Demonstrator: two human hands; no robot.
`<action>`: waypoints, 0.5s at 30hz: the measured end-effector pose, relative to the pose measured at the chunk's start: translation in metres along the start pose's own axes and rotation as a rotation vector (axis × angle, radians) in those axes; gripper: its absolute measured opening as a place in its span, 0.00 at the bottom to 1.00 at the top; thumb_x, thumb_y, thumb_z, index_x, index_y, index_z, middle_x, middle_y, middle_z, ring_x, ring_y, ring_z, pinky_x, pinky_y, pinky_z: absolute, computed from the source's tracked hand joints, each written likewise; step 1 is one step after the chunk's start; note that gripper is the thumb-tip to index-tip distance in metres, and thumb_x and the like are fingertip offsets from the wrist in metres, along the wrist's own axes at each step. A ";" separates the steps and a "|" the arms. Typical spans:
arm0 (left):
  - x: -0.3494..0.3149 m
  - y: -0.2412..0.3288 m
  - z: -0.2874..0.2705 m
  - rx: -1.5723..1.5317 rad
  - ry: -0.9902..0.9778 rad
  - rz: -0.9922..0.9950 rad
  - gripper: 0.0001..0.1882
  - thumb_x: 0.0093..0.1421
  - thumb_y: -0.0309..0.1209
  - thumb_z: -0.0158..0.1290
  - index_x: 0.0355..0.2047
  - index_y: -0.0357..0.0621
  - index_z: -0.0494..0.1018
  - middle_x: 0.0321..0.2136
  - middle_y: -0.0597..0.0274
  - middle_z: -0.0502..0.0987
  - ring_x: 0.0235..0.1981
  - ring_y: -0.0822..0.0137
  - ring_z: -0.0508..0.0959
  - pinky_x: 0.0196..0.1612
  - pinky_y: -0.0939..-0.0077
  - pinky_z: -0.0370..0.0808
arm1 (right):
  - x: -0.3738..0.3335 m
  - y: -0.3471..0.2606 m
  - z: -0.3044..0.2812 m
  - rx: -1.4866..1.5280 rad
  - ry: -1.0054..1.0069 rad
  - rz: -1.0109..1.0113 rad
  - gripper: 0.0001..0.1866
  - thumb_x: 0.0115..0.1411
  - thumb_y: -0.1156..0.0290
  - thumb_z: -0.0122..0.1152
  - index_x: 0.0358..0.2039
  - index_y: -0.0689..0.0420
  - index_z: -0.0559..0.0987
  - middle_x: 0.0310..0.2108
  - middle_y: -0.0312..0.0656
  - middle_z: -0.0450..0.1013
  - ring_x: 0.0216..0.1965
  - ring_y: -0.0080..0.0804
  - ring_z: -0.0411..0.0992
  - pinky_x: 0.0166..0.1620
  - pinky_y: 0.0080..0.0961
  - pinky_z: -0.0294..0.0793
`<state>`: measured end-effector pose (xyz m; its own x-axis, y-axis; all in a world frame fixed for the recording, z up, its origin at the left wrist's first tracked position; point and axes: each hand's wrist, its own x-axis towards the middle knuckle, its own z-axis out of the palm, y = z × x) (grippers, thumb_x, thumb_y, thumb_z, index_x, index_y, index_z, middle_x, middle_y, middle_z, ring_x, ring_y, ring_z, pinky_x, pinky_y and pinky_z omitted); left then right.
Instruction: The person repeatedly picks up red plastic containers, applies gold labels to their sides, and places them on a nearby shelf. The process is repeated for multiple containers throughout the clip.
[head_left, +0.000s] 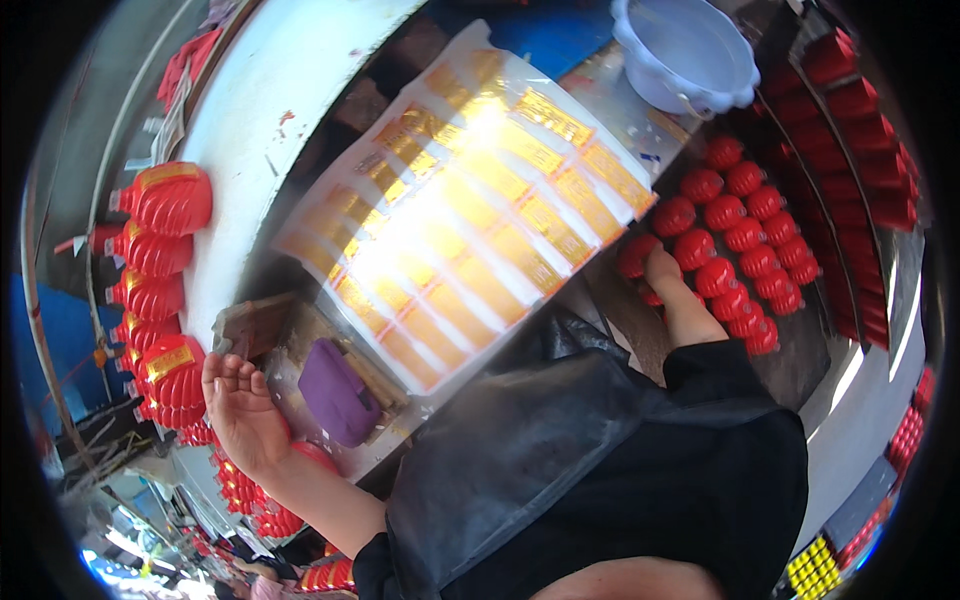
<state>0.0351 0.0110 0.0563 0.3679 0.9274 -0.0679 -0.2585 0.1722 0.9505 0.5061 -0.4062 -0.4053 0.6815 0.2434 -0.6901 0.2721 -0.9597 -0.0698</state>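
My left hand (247, 415) is palm up, fingers loosely curled and apart. It holds nothing and is close beside a red ribbed lantern-shaped piece (172, 380) with a gold label. At my right side, my right hand (663, 272) closes on another red ribbed lantern (636, 256), at the near edge of a group of similar red lanterns (745, 235). In front of me a large sheet of gold labels (530, 215) lies on the table, its middle washed out by glare.
A purple pouch (338, 392) lies at the sheet's near-left corner. A pale blue basin (690, 55) stands at the far right. More labelled red lanterns (172, 200) line up along the white surface (265, 110) on the left. Red pieces hang on a rack (860, 150) at right.
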 end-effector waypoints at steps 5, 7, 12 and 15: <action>-0.013 -0.010 -0.002 -0.032 0.133 -0.037 0.21 0.72 0.28 0.51 0.63 0.35 0.67 0.51 0.50 0.79 0.49 0.61 0.81 0.53 0.70 0.80 | 0.003 -0.012 -0.002 0.002 0.041 -0.017 0.25 0.70 0.63 0.50 0.62 0.65 0.66 0.52 0.67 0.77 0.56 0.62 0.76 0.59 0.51 0.76; -0.011 -0.016 0.006 -0.031 0.131 -0.042 0.21 0.72 0.28 0.52 0.62 0.34 0.68 0.50 0.49 0.80 0.48 0.61 0.81 0.52 0.70 0.81 | -0.005 -0.016 -0.011 0.095 0.067 -0.059 0.23 0.69 0.65 0.50 0.60 0.64 0.68 0.50 0.67 0.78 0.55 0.63 0.77 0.57 0.51 0.77; -0.001 -0.032 0.040 -0.050 0.004 -0.100 0.18 0.71 0.26 0.53 0.59 0.33 0.72 0.47 0.49 0.81 0.45 0.62 0.82 0.50 0.72 0.81 | -0.078 -0.019 -0.068 0.196 0.216 -0.288 0.18 0.59 0.66 0.62 0.48 0.59 0.75 0.43 0.60 0.80 0.48 0.60 0.80 0.50 0.50 0.78; 0.004 -0.052 0.065 0.049 -0.185 -0.206 0.19 0.71 0.28 0.54 0.60 0.35 0.72 0.46 0.53 0.81 0.47 0.64 0.82 0.53 0.70 0.80 | -0.148 -0.043 -0.141 0.184 0.267 -0.503 0.10 0.55 0.70 0.64 0.37 0.58 0.78 0.29 0.51 0.79 0.33 0.47 0.80 0.38 0.37 0.78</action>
<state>0.1081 -0.0156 0.0265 0.5663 0.7971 -0.2093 -0.1191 0.3305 0.9362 0.4887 -0.3808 -0.1986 0.6532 0.6779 -0.3373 0.4997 -0.7206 -0.4807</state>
